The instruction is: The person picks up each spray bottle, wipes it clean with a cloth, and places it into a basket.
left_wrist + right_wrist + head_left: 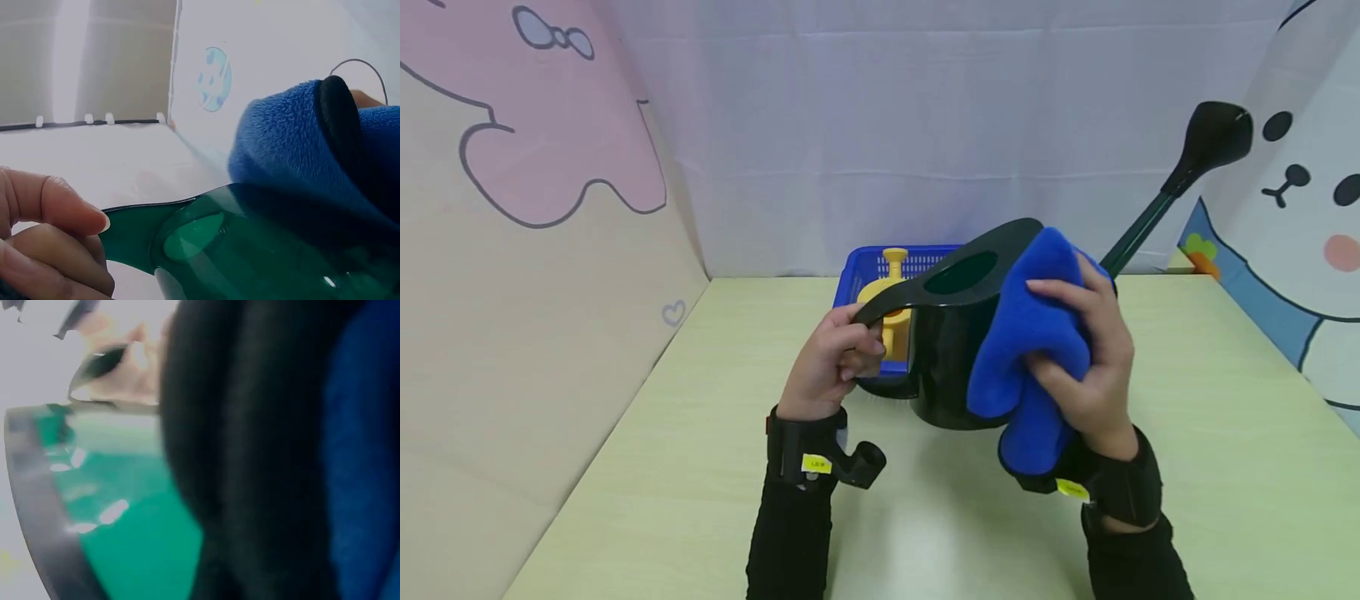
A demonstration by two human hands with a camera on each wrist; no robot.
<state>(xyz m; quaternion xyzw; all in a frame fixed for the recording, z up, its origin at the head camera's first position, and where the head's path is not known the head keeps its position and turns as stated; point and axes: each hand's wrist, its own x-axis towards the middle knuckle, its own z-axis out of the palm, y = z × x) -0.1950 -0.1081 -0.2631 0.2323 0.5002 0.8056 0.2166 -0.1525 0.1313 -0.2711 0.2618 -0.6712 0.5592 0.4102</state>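
Note:
A dark green watering can [951,358] is held up over the table, its long spout [1195,158] reaching to the upper right. My left hand [838,354] grips its handle [887,302] on the left side, the fingers curled round it. In my right hand [1097,358] is a blue cloth [1037,333] with a dark edge, pinched between thumb and fingers and pressed against the can's right side. The left wrist view shows the fluffy cloth [281,137] lying over the green can [250,250]. In the right wrist view the cloth hides much of the can [137,531].
Behind the can, a blue plastic basket [853,275] stands at the back of the table [700,467] with a yellow object [895,262] in it, partly hidden. A white curtain hangs behind; printed cartoon panels stand at left and right.

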